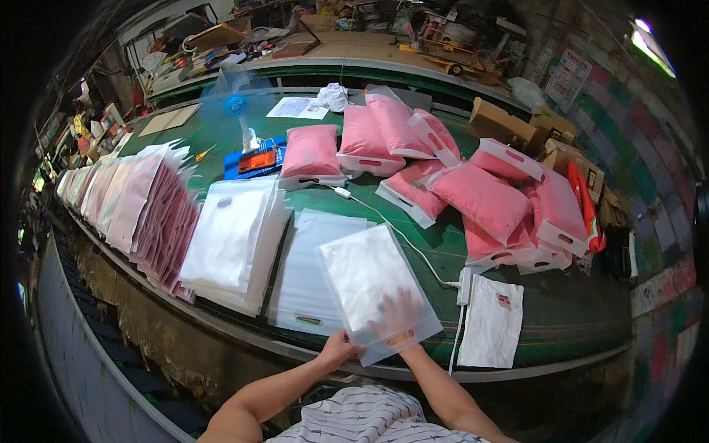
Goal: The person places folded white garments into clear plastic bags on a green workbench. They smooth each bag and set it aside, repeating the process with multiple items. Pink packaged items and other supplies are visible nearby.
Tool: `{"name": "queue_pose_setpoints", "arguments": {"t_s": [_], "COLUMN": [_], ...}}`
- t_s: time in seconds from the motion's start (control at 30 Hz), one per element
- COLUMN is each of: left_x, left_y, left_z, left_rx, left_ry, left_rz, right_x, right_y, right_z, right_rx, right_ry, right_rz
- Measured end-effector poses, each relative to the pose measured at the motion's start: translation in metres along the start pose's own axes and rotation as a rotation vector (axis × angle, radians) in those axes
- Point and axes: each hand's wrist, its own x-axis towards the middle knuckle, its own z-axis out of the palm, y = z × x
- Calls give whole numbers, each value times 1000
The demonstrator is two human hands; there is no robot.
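Observation:
A frosted plastic bag (354,266) with a handle slot at its near end is tilted over the near edge of the green table (413,255). Something flat and white seems to fill it. My left hand (340,351) is closed on the bag's near left corner. Seen hazily through the plastic, my right hand (396,314) has its fingers spread; whether it is inside the bag or under it, I cannot tell. Just left lie flat frosted bags (306,258), partly covered by the held one. To the right is a folded white garment (491,321).
Stacked white bags (229,236) and a long row of pink bags (148,199) line the left. Plump pink packages (484,199) pile up at back and right. A white cable (395,229) runs to a power strip (464,286). A blue fan (236,107) stands behind.

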Motion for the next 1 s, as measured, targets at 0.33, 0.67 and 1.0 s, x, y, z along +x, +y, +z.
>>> {"name": "queue_pose_setpoints", "arguments": {"t_s": [0.33, 0.67, 1.0], "left_x": [-6, -15, -14], "left_y": [10, 18, 18], "left_z": [4, -6, -5], "left_rx": [-36, -217, -256], "left_ry": [117, -28, 34], "left_rz": [-97, -70, -35], "right_x": [-103, -52, -30], "right_y": [10, -49, -44], "right_z": [-78, -69, -54], "right_rx": [332, 116, 133], "right_ry": [-279, -18, 61], "right_rz": [23, -428, -615]}}
